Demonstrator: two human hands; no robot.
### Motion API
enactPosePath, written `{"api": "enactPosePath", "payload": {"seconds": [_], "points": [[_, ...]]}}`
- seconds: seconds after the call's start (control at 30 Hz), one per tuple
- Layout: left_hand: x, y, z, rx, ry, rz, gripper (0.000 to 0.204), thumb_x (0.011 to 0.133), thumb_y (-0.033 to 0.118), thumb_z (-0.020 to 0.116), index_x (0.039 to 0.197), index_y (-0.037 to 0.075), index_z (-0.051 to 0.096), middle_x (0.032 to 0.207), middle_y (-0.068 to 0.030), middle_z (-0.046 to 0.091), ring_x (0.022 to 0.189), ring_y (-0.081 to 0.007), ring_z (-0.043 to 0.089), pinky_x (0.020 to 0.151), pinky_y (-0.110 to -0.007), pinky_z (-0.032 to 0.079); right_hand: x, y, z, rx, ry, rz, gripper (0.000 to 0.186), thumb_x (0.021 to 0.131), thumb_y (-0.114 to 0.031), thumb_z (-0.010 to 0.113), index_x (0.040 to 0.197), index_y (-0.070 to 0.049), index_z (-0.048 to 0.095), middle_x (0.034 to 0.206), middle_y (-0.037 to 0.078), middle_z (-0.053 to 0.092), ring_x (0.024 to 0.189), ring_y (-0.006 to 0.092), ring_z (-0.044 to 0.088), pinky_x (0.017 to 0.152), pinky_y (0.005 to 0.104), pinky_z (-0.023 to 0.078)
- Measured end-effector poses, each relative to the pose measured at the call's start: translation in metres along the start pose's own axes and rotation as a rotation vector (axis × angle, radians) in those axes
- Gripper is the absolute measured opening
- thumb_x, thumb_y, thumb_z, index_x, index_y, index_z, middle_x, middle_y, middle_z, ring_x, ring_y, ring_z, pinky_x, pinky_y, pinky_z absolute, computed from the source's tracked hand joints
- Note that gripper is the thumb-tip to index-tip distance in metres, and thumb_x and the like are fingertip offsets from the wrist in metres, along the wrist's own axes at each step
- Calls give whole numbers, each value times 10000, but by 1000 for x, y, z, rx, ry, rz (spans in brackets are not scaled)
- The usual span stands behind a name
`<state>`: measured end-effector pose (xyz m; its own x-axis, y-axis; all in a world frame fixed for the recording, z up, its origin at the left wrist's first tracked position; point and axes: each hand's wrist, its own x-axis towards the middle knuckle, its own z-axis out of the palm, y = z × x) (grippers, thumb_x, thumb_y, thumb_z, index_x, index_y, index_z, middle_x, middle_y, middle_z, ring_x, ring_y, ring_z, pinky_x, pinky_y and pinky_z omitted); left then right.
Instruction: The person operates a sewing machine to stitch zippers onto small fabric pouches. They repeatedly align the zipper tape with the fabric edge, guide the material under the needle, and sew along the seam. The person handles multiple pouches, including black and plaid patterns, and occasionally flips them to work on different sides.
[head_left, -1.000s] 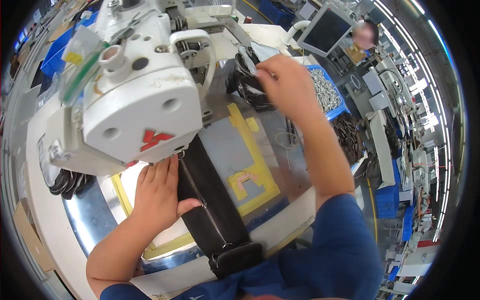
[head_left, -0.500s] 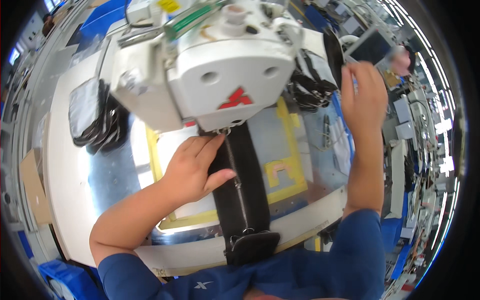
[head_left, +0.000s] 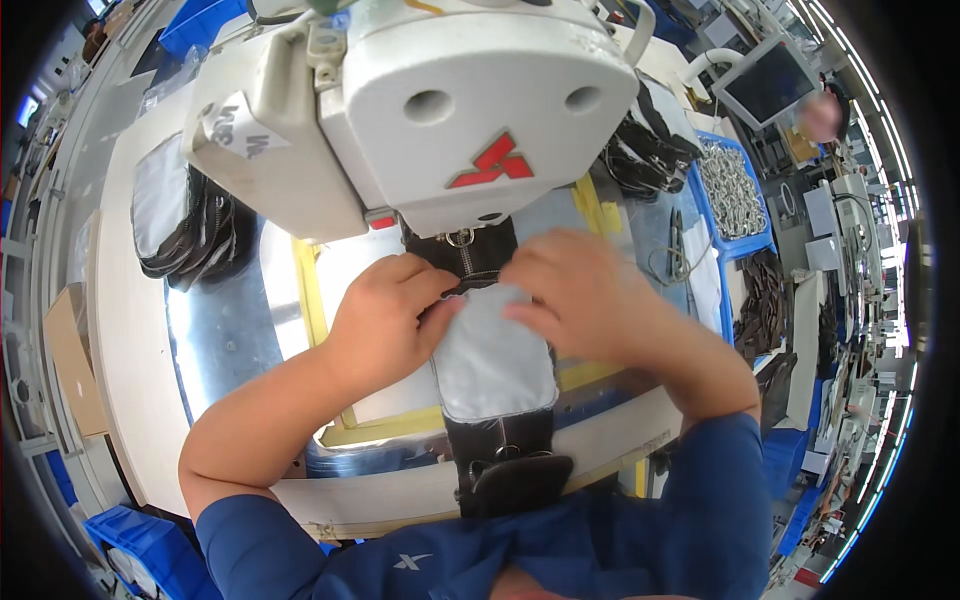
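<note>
A rounded silver-grey fabric panel [head_left: 495,360] with a dark edge lies over a long black fabric strip [head_left: 500,435] that carries a metal zipper down its middle. My left hand [head_left: 385,320] pinches the panel's far left corner between thumb and fingers. At its far right corner, my right hand [head_left: 580,300], somewhat blurred, has its thumb and bent fingers closed around the edge. Beyond my fingers, the strip and a small metal ring [head_left: 460,238] reach under the white sewing machine head [head_left: 480,110]. The strip's near end has a black flap [head_left: 520,485] close to my body.
Yellow-edged template plates [head_left: 335,435] surround the strip on the metal bed. Stacked grey and black panels [head_left: 170,220] stand left, with another pile [head_left: 655,140] behind right. Thread snips [head_left: 676,240] lie right, near a blue tray of metal hardware [head_left: 730,190].
My right hand has come from the far right to the middle, bringing the panel onto the strip. My left hand has shifted from the zipper to the panel's corner.
</note>
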<state>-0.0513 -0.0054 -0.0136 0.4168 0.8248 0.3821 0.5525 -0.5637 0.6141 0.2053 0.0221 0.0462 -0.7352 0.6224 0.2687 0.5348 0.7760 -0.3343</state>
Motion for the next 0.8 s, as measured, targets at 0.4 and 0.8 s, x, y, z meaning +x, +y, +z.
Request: {"api": "enactPosePath", "payload": {"seconds": [0.4,0.8], "points": [[-3,10,-4,-34,198,205,248,753,-62,799,985,2,739,1044,-157,735,840,-297,718,716,-367,599,-6,11,24,69,186,-241,201,794,-32,810,961,-29,697,1041,121,728,816,269,704,684,393,572],[4,16,-18,-335,13,50,242,793,-37,794,1031,-32,752,979,-168,729,819,-264,714,713,-320,560,-10,9,31,171,344,-292,214,792,-103,719,974,7,696,1036,141,686,766,259,680,668,361,563]]}}
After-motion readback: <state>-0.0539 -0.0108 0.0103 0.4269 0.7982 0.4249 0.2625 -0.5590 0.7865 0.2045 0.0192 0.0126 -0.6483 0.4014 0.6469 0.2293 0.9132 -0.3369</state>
